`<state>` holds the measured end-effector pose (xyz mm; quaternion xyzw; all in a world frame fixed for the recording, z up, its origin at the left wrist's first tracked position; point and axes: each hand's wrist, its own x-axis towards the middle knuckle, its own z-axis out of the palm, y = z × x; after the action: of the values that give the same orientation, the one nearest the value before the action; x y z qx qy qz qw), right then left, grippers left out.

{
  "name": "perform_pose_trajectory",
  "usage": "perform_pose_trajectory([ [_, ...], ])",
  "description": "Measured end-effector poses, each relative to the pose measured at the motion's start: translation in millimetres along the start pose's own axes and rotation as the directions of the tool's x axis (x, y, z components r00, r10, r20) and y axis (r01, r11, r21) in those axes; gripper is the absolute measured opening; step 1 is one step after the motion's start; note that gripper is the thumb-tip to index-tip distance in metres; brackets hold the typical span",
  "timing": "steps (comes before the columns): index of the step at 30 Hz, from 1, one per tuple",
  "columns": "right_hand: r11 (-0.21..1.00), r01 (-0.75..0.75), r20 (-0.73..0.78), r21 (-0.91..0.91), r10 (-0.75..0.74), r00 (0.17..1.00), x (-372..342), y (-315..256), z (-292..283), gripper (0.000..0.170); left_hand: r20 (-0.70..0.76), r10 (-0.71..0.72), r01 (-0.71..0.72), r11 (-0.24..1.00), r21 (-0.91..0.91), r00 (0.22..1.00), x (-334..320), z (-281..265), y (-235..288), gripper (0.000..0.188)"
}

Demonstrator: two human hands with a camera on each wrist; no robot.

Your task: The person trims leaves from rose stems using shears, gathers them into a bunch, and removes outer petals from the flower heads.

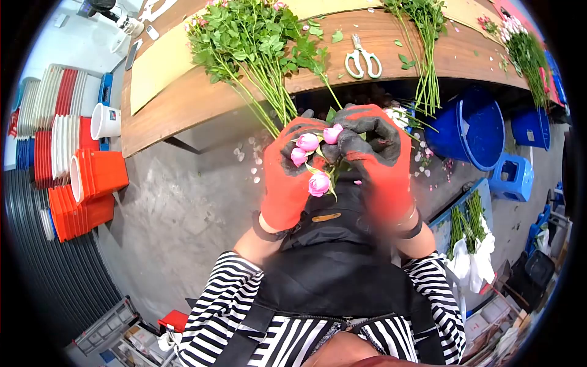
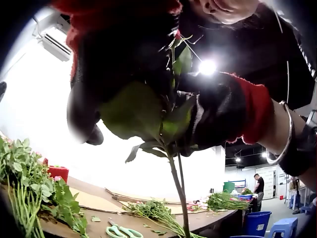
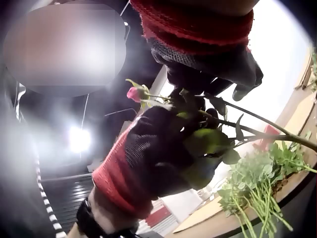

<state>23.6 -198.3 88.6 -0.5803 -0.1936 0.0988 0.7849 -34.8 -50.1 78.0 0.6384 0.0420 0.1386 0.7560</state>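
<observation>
Both hands wear red gloves with dark palms and meet in front of the chest. The left hand (image 1: 286, 177) has its fingers curled round a rose stem just behind several pink blooms (image 1: 318, 184). The right hand (image 1: 385, 156) pinches the same spray from the other side, beside the upper bloom (image 1: 332, 133). In the left wrist view the leafy stem (image 2: 179, 198) runs down below both hands, with a large leaf (image 2: 132, 110) hanging at the fingers. A pink bud (image 3: 135, 94) points away from the left hand (image 3: 153, 153) in the right wrist view.
Ahead is a wooden table (image 1: 177, 116) bearing leafy roses (image 1: 251, 49), green-handled scissors (image 1: 363, 61) and more stems (image 1: 428, 67). Blue buckets (image 1: 468, 128) and a blue stool (image 1: 511, 177) stand right; orange crates (image 1: 98, 177) stand left. A person (image 2: 259, 191) stands in the background.
</observation>
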Motion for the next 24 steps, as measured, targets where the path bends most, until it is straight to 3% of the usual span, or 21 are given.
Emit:
perform_pose_trajectory([
  [3,0.998,-0.049,-0.065,0.045,0.052,0.997,-1.2,-2.7,8.8,0.033,-0.011,-0.021,0.020,0.997,-0.076,1.000,0.2,2.9,1.2,0.036],
  [6,0.947,-0.243,-0.093,0.210,0.267,0.959,-2.5,6.0,7.7,0.028,-0.030,0.003,-0.004,0.999,-0.042,1.000,0.8,2.4,-4.2,0.036],
  [9,0.916,-0.198,-0.093,0.348,0.244,0.965,-2.6,7.4,15.4,0.021,-0.053,0.019,-0.020,1.000,-0.011,0.998,1.4,2.2,-9.7,0.034],
  [14,0.983,-0.163,-0.203,0.080,0.176,0.963,4.8,19.8,6.6,0.016,-0.013,0.027,-0.026,0.999,0.037,1.000,2.1,3.1,-4.4,0.029],
  [15,0.985,-0.172,-0.245,0.006,0.169,0.955,7.5,21.1,3.7,0.015,-0.014,0.031,-0.031,0.999,-0.023,0.999,1.5,2.4,-3.6,0.028],
  [16,0.990,-0.124,-0.271,0.074,0.140,0.953,9.9,18.9,2.4,0.014,-0.017,0.036,-0.037,0.996,-0.083,0.999,0.8,1.6,-2.8,0.028],
  [17,0.993,-0.116,-0.247,-0.014,0.108,0.963,13.2,20.2,-3.1,0.015,-0.021,0.041,-0.044,0.989,-0.142,0.999,0.1,0.8,-2.7,0.027],
  [19,0.978,-0.091,-0.191,-0.188,0.054,0.980,20.5,27.2,-22.5,0.017,0.102,0.181,-0.126,0.907,-0.402,0.978,6.7,-14.2,-13.0,0.032],
  [20,0.965,-0.126,-0.173,-0.229,0.087,0.981,22.3,35.4,-31.8,0.032,0.065,0.308,-0.237,0.837,-0.493,0.949,9.4,-19.0,-22.8,0.032],
  [21,0.974,-0.138,-0.104,-0.182,0.121,0.987,22.2,39.1,-36.0,0.039,0.085,0.274,-0.207,0.866,-0.455,0.958,11.7,-27.7,-17.7,0.033],
  [23,0.979,-0.182,0.037,-0.088,0.186,0.982,16.3,47.5,-44.2,0.055,0.062,0.150,-0.150,0.989,0.003,0.987,11.0,-51.2,0.4,0.034],
  [24,0.964,-0.251,0.200,-0.083,0.263,0.944,4.8,72.4,-67.4,0.073,0.047,0.136,-0.139,0.989,0.056,0.990,16.0,-59.2,4.3,0.036],
])
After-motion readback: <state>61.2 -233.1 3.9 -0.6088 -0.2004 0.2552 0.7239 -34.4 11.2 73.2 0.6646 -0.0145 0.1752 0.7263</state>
